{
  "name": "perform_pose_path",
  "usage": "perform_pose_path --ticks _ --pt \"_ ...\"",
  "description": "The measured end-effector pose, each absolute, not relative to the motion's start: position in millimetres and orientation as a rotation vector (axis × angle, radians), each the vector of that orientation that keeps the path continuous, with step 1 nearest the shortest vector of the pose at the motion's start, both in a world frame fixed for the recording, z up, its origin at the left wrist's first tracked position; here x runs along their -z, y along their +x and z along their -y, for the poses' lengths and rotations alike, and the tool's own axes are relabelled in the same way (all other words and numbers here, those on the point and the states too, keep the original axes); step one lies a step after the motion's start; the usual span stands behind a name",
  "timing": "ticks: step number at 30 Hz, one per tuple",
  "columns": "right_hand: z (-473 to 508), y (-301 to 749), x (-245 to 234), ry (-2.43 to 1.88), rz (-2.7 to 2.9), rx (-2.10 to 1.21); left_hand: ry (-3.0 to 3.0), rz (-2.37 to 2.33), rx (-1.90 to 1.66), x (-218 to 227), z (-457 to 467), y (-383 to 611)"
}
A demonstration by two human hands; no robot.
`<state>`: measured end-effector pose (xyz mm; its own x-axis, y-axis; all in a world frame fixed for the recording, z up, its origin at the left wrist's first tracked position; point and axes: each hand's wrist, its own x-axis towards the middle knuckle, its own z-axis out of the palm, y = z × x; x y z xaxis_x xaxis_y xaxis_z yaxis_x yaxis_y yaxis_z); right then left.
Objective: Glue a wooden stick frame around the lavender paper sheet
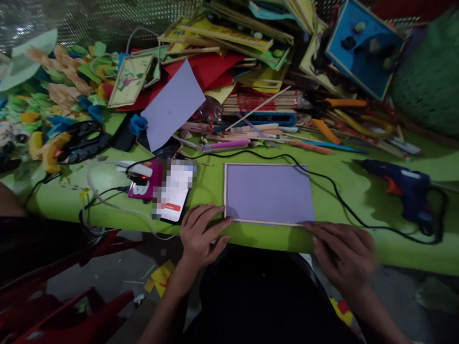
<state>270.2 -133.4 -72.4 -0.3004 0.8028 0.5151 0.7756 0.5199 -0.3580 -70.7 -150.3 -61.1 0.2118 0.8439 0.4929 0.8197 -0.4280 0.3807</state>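
A purple sheet (pixel 270 193) lies on the green table, with thin wooden sticks along its left, top and bottom edges; its right edge shows no stick. My left hand (pixel 203 231) rests at the lower left corner, fingers stretched out and thumb apart, the index fingertip touching the corner. At the lower right corner, the fingers of my right hand (pixel 343 251) are pressed together on the end of the bottom wooden stick (pixel 267 223). The underside of that grip is hidden.
A phone (pixel 174 195) and a magenta power strip (pixel 144 186) lie left of the sheet. A black cord (pixel 334 188) passes behind and right of it, near a blue glue gun (pixel 402 185). Framed pictures, sticks, pens and paper flowers (pixel 59 86) crowd the back.
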Motion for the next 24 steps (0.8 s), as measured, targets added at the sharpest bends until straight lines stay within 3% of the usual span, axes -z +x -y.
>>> perform_pose_path --ticks 24 --pt "127.7 281.5 58.9 -1.394 2.210 -0.015 2.403 -1.776 -1.011 66.4 148.0 -67.3"
